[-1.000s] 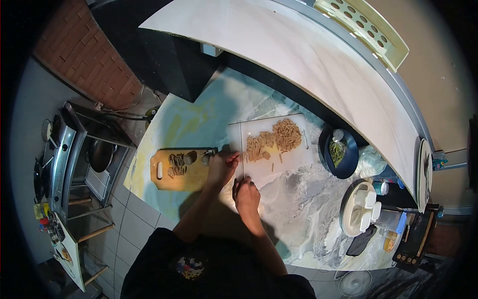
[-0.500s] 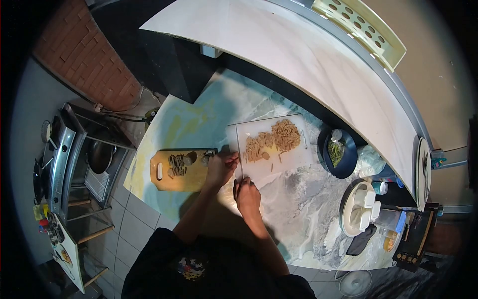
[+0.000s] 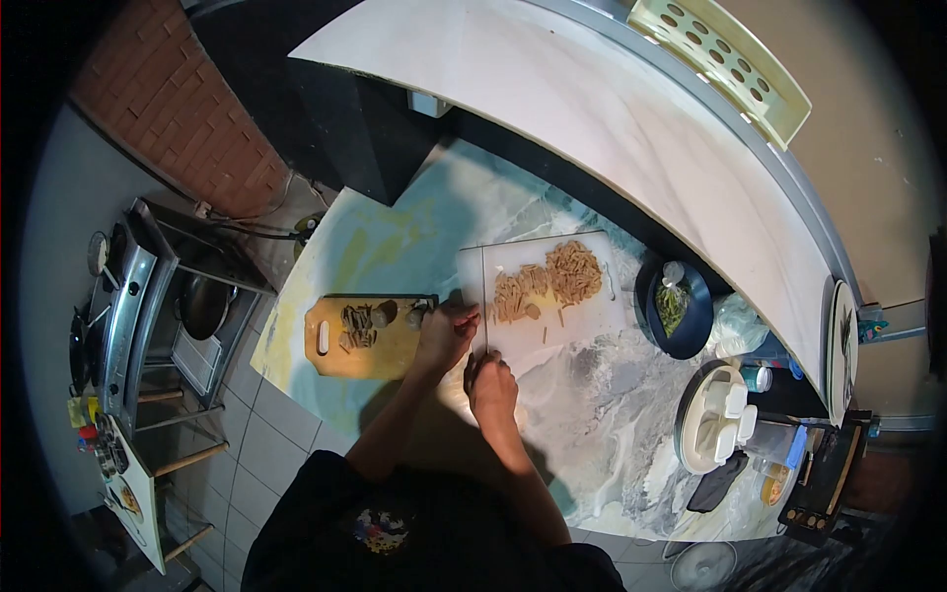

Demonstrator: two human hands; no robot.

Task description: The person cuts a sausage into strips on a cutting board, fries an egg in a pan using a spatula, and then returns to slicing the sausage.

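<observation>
View shifted slightly; centre: right hand (image 3: 492, 389) grasping dark handle (image 3: 471, 369), left hand (image 3: 443, 340) unclear; strips (image 3: 573, 273) cut, rounded piece (image 3: 385, 313) uncut.

Both forearms bare, reaching forward from dark short sleeves and angled inward. Left hand (image 3: 446, 340) sits farther forward, wrist bent a bit, fingers bunched and pointing toward the right side. Right hand (image 3: 491, 385) just beside it, closer to the torso, fingers curled in a closed grip; hands apart.
</observation>
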